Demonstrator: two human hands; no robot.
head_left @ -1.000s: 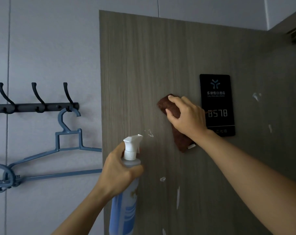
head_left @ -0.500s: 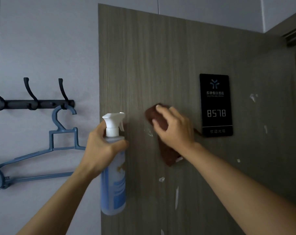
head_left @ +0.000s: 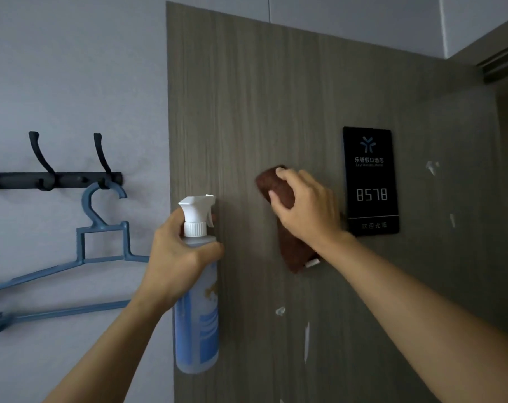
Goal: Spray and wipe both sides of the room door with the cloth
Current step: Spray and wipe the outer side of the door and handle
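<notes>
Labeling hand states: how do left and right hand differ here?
The left hand grips the spray bottle at its neck, off the door's edge; the right hand presses the brown cloth against the door. The left grip wraps round; the right hand's fingers curl over the cloth's top. Both hold something.

Both bare arms reach forward and up. The left hand [head_left: 180,257] has its fingers curled in a grip, thumb in front. The right hand [head_left: 306,210] presses, fingers bent.

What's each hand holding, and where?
Left hand grips the spray bottle at its neck, under the trigger. Right hand presses the cloth on its upper part.
</notes>
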